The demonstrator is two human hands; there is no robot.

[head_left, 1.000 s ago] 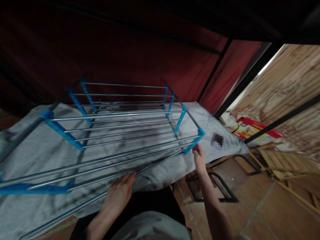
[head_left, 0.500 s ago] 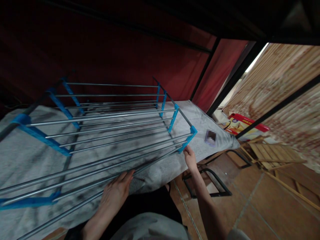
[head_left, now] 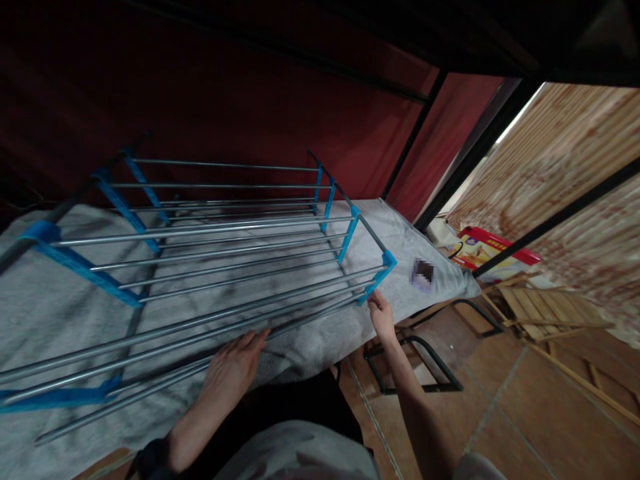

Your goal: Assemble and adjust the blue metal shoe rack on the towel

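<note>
A rack of grey metal rods joined by blue plastic brackets lies across the grey cloth. My left hand (head_left: 235,363) is closed over a loose metal rod (head_left: 120,403) along the near side, its left end free above the cloth. The rod's right part runs alongside the rack's lowest rods, and I cannot make out its far end. At the right end, my right hand (head_left: 381,315) is closed with fingertips at the lower tip of a blue bracket (head_left: 379,278). What those fingers pinch is partly hidden. Another blue bracket (head_left: 60,395) lies at the near left.
The grey cloth (head_left: 320,360) covers the surface under the rack. A blurred small object (head_left: 423,275) lies on it at right. Beyond are a red and yellow box (head_left: 493,252), a folded wooden chair (head_left: 550,310) and a black metal frame (head_left: 417,367) on the tiled floor.
The loose rod's left end has swung up towards the rack, with my left hand still on it. My right hand stays at the bracket tip.
</note>
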